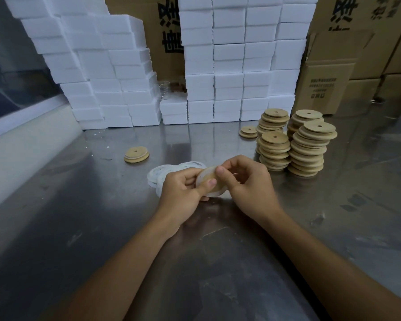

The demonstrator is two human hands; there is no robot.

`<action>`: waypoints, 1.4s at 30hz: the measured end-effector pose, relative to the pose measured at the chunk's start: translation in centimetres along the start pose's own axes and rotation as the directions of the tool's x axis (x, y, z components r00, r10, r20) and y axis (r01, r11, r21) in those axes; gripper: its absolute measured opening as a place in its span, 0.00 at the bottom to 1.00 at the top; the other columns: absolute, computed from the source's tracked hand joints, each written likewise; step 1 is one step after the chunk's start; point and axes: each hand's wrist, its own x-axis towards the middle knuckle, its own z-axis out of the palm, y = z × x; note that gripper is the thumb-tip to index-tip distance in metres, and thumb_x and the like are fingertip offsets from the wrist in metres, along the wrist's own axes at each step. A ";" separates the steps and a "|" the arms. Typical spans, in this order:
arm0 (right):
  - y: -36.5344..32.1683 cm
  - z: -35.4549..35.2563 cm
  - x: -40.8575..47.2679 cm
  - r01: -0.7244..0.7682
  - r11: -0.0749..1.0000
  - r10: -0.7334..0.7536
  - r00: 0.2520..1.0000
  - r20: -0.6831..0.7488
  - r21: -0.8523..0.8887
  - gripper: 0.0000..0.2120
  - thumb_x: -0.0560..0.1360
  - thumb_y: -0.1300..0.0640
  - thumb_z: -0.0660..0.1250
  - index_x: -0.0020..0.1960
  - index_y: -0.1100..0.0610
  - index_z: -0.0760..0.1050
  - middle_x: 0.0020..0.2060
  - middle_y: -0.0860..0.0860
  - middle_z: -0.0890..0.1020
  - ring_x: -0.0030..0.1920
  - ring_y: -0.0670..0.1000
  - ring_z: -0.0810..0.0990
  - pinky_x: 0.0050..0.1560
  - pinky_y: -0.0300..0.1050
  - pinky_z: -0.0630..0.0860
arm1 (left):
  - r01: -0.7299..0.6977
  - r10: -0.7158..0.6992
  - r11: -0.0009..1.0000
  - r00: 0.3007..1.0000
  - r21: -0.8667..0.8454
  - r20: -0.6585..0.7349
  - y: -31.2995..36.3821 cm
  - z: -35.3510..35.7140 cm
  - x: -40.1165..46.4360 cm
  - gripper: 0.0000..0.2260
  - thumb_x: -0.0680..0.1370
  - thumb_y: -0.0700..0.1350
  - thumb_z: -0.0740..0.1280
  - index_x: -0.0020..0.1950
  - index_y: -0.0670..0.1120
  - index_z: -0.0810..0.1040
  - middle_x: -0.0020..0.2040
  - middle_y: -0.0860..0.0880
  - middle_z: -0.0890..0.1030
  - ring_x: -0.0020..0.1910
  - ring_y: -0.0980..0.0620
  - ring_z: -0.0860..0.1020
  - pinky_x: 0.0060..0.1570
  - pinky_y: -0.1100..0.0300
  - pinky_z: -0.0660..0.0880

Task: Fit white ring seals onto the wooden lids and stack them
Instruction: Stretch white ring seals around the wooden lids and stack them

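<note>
- A wooden lid (212,183) is held above the middle of the metal table (79,228), tilted on edge, with a white ring seal (214,195) running round its lower rim.
- The left hand (183,193) grasps the lid from the left; its thumb lies across the lid's near face and its fingers curl behind.
- The right hand (248,181) pinches the lid's upper right edge, thumb tip on the top rim, fingers curled over the far side.
- The lid sits between the two grips, both of them clenched on it, and it does not touch the table.
- Just behind the left hand a loose pile of white rings (164,173) lies flat on the table.
- A single lid with a ring (136,154) lies alone towards the far left of the table.
- Towards the far right edge stand four leaning stacks of lids (296,144), each lid with a small centre hole; a low pile of two lids (248,131) lies just left of them.
- White foam blocks (229,66) are stacked in walls along the far edge.
- Cardboard boxes (329,84) stand behind and to the right; large black Chinese characters are printed on them, cut off and not readable, and the small print on the nearest box is too blurred to read.
</note>
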 end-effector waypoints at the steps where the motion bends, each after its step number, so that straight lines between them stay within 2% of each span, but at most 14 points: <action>1: -0.1 0.0 0.0 -0.044 0.998 0.044 0.999 -0.002 0.054 0.06 0.75 0.57 0.73 0.44 0.60 0.80 0.38 0.53 0.85 0.40 0.53 0.84 0.42 0.49 0.82 | 0.009 -0.009 1.000 1.000 -0.026 -0.003 0.1 0.0 0.0 0.06 0.74 0.38 0.73 0.48 0.47 0.84 0.44 0.46 0.86 0.45 0.50 0.85 0.39 0.62 0.80; 4: -0.1 -0.3 0.2 -0.140 0.970 0.143 0.990 0.000 0.197 0.10 0.74 0.56 0.73 0.43 0.64 0.79 0.38 0.59 0.85 0.41 0.60 0.84 0.42 0.54 0.83 | 0.029 -0.029 0.997 1.000 -0.078 -0.002 0.3 -0.1 -0.1 0.07 0.74 0.38 0.73 0.46 0.50 0.85 0.43 0.47 0.87 0.44 0.51 0.85 0.38 0.64 0.79; 9: -0.1 -0.6 0.5 -0.135 0.964 0.131 0.991 0.033 0.227 0.07 0.74 0.60 0.72 0.42 0.65 0.79 0.35 0.58 0.84 0.35 0.54 0.83 0.36 0.46 0.82 | 0.057 -0.056 0.992 0.998 -0.113 0.012 0.4 -0.2 0.0 0.07 0.74 0.38 0.73 0.47 0.50 0.84 0.45 0.46 0.87 0.46 0.48 0.85 0.40 0.59 0.80; 13: -0.2 -0.9 0.5 -0.135 0.958 0.123 0.990 0.063 0.255 0.07 0.73 0.61 0.72 0.42 0.64 0.78 0.35 0.57 0.84 0.35 0.53 0.82 0.36 0.45 0.81 | 0.076 -0.073 0.990 0.997 -0.122 0.029 0.4 -0.3 0.0 0.06 0.74 0.39 0.72 0.49 0.48 0.84 0.46 0.45 0.86 0.47 0.48 0.84 0.42 0.58 0.81; 19: -0.2 -0.4 0.0 -0.186 0.931 0.172 0.983 0.070 0.313 0.10 0.76 0.59 0.70 0.47 0.67 0.77 0.42 0.64 0.84 0.40 0.54 0.82 0.40 0.47 0.82 | 0.092 -0.095 0.981 0.996 -0.170 -0.004 0.5 -0.4 0.0 0.07 0.74 0.41 0.73 0.51 0.47 0.84 0.46 0.45 0.86 0.46 0.51 0.84 0.38 0.64 0.78; 22: -0.1 -0.3 0.0 -0.208 0.924 0.195 0.978 0.074 0.321 0.09 0.76 0.59 0.70 0.46 0.65 0.78 0.41 0.63 0.84 0.40 0.52 0.82 0.38 0.43 0.82 | 0.085 -0.085 0.983 0.996 -0.165 0.010 0.5 -0.5 0.0 0.06 0.74 0.40 0.73 0.48 0.49 0.85 0.45 0.45 0.86 0.46 0.51 0.84 0.38 0.64 0.79; 26: 0.0 -0.4 0.3 -0.165 0.946 0.163 0.986 0.029 0.280 0.05 0.75 0.61 0.71 0.43 0.63 0.78 0.34 0.56 0.84 0.34 0.47 0.80 0.36 0.37 0.78 | 0.078 -0.073 0.987 0.996 -0.143 0.041 0.6 -0.4 -0.1 0.06 0.74 0.40 0.73 0.49 0.47 0.84 0.45 0.45 0.86 0.46 0.49 0.85 0.37 0.63 0.79; 30: 0.0 -0.8 0.4 -0.170 0.939 0.166 0.985 0.040 0.299 0.05 0.74 0.61 0.71 0.42 0.63 0.79 0.33 0.55 0.82 0.35 0.51 0.77 0.35 0.39 0.75 | 0.073 -0.068 0.989 0.997 -0.128 0.040 0.6 -0.3 -0.1 0.06 0.73 0.41 0.73 0.49 0.47 0.85 0.46 0.44 0.86 0.47 0.48 0.85 0.36 0.64 0.79; 36: 0.0 -0.2 0.1 -0.207 0.925 0.201 0.978 0.051 0.317 0.08 0.76 0.58 0.71 0.45 0.64 0.78 0.39 0.61 0.85 0.38 0.50 0.81 0.38 0.41 0.80 | 0.072 -0.075 0.983 0.997 -0.169 -0.010 0.6 -0.3 0.0 0.08 0.68 0.46 0.76 0.47 0.50 0.86 0.44 0.46 0.86 0.43 0.52 0.84 0.36 0.65 0.77; 39: -0.1 -0.3 0.1 -0.251 0.900 0.238 0.968 0.081 0.356 0.08 0.76 0.56 0.70 0.44 0.62 0.78 0.37 0.58 0.84 0.38 0.48 0.82 0.37 0.40 0.80 | 0.070 -0.074 0.982 0.997 -0.175 -0.017 0.6 -0.3 0.0 0.11 0.67 0.48 0.76 0.48 0.50 0.85 0.44 0.47 0.87 0.42 0.54 0.84 0.35 0.65 0.77; 42: 0.0 -0.3 0.1 -0.276 0.894 0.260 0.961 0.092 0.353 0.08 0.76 0.56 0.70 0.42 0.60 0.77 0.34 0.54 0.83 0.36 0.47 0.81 0.36 0.39 0.79 | 0.078 -0.083 0.980 0.996 -0.181 -0.019 0.5 -0.3 0.0 0.07 0.72 0.42 0.75 0.49 0.49 0.85 0.44 0.47 0.87 0.42 0.55 0.84 0.35 0.66 0.77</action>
